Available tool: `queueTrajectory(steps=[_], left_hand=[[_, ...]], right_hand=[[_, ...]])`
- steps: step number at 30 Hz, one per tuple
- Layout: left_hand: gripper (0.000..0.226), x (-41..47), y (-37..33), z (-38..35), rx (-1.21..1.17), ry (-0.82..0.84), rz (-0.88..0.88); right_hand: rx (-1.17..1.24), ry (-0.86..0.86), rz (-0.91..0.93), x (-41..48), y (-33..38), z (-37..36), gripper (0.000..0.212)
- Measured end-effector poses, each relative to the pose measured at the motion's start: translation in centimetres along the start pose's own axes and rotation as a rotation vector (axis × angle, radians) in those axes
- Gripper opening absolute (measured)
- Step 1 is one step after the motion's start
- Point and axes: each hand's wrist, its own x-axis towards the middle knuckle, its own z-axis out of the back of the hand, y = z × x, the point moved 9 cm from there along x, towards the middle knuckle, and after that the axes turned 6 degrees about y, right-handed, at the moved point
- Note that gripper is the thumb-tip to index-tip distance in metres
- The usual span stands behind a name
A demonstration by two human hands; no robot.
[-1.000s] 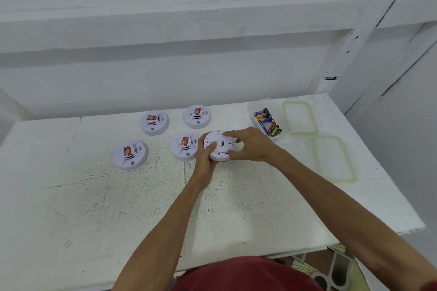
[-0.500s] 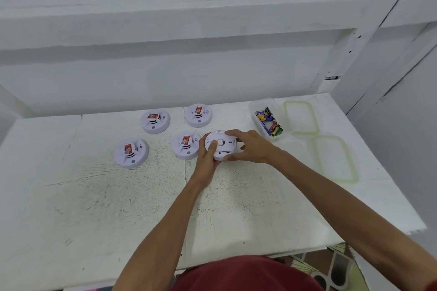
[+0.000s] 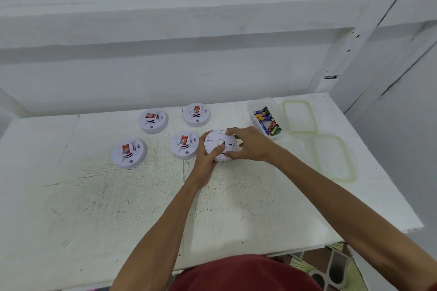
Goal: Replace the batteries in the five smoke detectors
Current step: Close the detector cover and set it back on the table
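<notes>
Your left hand (image 3: pixel 205 160) and right hand (image 3: pixel 251 145) both hold one smoke detector (image 3: pixel 214 142) at the middle back of the table (image 3: pixel 106 208). The fingers (image 3: pixel 233 130) curl round its rim from either side, left thumb pressed on its centre. Four more detectors (image 3: pixel 129 153) lie to its left, red labels up. Open box of batteries (image 3: pixel 257 103) stands just right of your right hand.

Scratched white table (image 3: pixel 118 208), 2 green-rimmed lids (image 3: pixel 299 116) (image 3: pixel 334 158) flat at its right, white wall (image 3: pixel 165 78), patterned floor tiles (image 3: pixel 335 271)
</notes>
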Motion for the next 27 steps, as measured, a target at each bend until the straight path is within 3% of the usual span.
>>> queueTrajectory(steps=[3, 10, 16, 21, 27], left_hand=[[0.083, 0.1, 0.0, -0.1, 0.011, 0.025, -0.004], [0.090, 0.1, -0.2, -0.1, 0.035, 0.054, -0.020], [0.077, 0.2, -0.2, 0.0, -0.005, 0.057, -0.005], [0.085, 0.4, 0.0, 0.1, 0.034, 0.081, 0.017], [0.076, 0.2, -0.1, -0.4, 0.123, 0.085, -0.005]], right_hand=[[-0.050, -0.026, 0.022, 0.1, 0.8, 0.3, 0.078], [-0.160, -0.020, 0.038, 0.4, 1.2, 0.0, 0.095], [-0.077, -0.081, 0.134, 0.2, 2.1, 1.0, 0.070], [-0.109, -0.058, 0.110, 0.1, 1.3, 0.3, 0.080], [-0.193, -0.075, 0.066, -0.4, 1.1, 0.8, 0.073]])
